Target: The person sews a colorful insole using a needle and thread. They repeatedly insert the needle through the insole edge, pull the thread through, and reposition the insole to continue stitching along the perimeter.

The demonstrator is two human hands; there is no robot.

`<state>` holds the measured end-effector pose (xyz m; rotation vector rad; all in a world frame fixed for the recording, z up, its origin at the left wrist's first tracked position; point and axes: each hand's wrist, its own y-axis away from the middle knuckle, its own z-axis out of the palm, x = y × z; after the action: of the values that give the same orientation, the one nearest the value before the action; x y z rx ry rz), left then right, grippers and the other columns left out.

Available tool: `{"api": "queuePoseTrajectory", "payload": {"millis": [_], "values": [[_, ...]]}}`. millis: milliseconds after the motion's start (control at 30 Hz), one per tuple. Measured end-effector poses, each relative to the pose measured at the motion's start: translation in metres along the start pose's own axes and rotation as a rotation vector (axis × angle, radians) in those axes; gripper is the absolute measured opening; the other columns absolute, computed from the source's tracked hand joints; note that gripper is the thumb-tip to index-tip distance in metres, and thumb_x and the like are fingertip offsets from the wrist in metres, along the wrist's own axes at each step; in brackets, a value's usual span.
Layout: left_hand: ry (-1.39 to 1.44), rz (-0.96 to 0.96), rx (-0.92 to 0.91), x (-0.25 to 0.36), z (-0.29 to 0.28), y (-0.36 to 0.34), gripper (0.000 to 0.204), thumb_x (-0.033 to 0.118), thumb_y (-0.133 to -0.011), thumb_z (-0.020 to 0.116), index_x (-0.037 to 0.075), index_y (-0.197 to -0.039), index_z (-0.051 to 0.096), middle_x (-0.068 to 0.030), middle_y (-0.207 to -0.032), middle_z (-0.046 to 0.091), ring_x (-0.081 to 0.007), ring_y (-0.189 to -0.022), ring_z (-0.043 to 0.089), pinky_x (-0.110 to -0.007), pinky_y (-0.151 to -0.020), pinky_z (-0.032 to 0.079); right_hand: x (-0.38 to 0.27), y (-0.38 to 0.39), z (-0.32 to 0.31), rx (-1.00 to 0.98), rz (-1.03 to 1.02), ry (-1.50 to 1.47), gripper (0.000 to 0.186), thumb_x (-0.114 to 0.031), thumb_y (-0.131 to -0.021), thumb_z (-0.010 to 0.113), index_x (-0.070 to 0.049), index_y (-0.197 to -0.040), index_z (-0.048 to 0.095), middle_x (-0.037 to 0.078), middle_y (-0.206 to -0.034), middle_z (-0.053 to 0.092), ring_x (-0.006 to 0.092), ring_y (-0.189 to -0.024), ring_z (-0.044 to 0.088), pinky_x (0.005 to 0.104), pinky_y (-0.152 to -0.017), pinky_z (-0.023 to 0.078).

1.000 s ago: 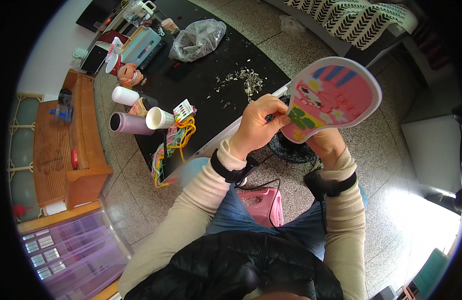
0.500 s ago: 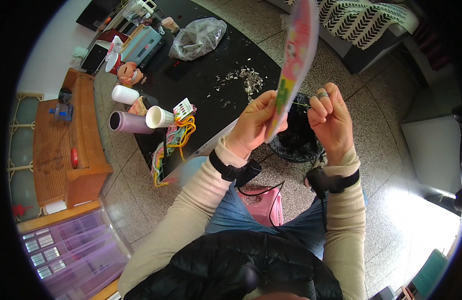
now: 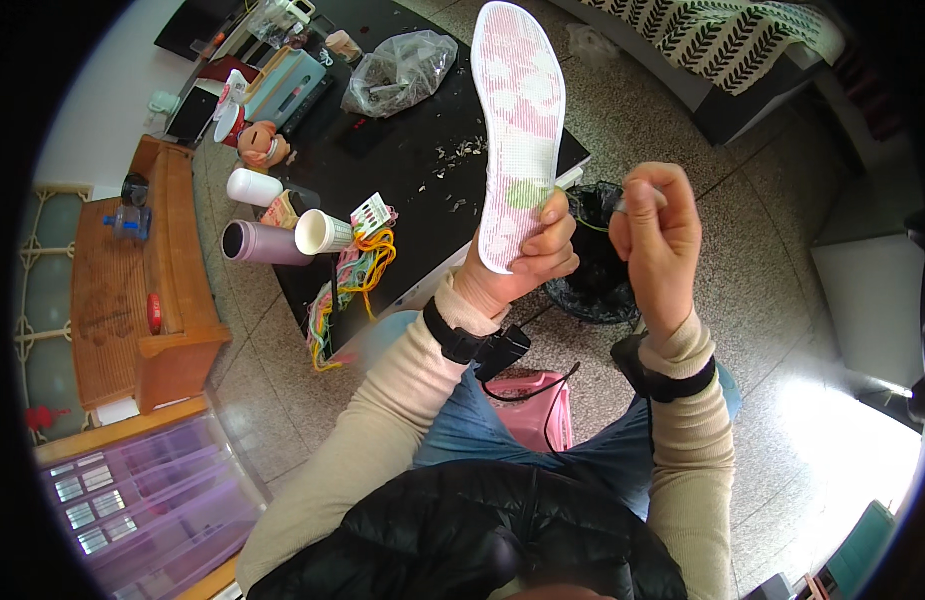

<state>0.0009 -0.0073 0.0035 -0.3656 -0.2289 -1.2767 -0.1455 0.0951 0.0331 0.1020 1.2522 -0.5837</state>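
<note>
My left hand (image 3: 533,262) is closed on the lower part of a shoe insole (image 3: 521,95). The insole stands upright, its pale back with pink patches and one green patch facing me. A thin green thread (image 3: 586,222) runs from near its edge toward my right hand (image 3: 665,235). That hand is closed in a pinch on the thread, to the right of the insole, with a ring-like band on one finger. Whether a needle is in the pinch I cannot make out.
Below my hands stands a bin lined with a black bag (image 3: 590,290). On the dark table (image 3: 383,165) are colourful thread skeins (image 3: 355,275), a paper cup (image 3: 323,233), a purple tumbler (image 3: 268,243), a clear plastic bag (image 3: 401,75) and scattered shells. A pink stool (image 3: 531,410) is between my legs.
The insole has turned from nearly edge-on, with its colourful face partly showing, to its pale back, and shifted left. My right hand has rotated slightly, still pinching the thread.
</note>
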Motion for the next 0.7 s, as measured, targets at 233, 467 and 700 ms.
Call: {"api": "queuePoseTrajectory", "payload": {"millis": [233,467,700], "values": [[-0.055,-0.036,0.086,-0.002,0.004,0.002,0.038,0.046,-0.105,0.040,0.013,-0.089,0.050,0.0059,-0.055,0.040,-0.0041,-0.037,0.032,-0.021,-0.046,0.027,-0.006,0.003,0.014,-0.053,-0.313,0.704,0.015,0.002,-0.091,0.062,-0.004,-0.103,0.068,0.007,-0.077,0.062,0.0179,-0.063,0.061,0.0280,-0.058,0.048],[-0.078,-0.046,0.114,-0.005,-0.001,0.003,0.037,0.045,-0.105,0.038,0.015,-0.087,0.050,0.0054,-0.052,0.038,-0.0052,-0.036,0.031,-0.021,-0.044,0.027,-0.011,0.003,0.014,-0.124,-0.338,0.789,0.016,0.000,-0.088,0.065,-0.004,-0.102,0.069,0.010,-0.079,0.065,0.0266,-0.067,0.066,0.0328,-0.059,0.051],[-0.095,-0.042,0.097,-0.005,-0.002,0.003,0.036,0.044,-0.104,0.040,0.013,-0.087,0.050,0.0057,-0.052,0.037,-0.0049,-0.036,0.031,-0.021,-0.044,0.026,-0.008,0.004,0.014,-0.122,-0.330,0.782,0.016,-0.001,-0.087,0.065,-0.004,-0.102,0.069,0.010,-0.078,0.064,0.0269,-0.066,0.065,0.0333,-0.058,0.050]]}}
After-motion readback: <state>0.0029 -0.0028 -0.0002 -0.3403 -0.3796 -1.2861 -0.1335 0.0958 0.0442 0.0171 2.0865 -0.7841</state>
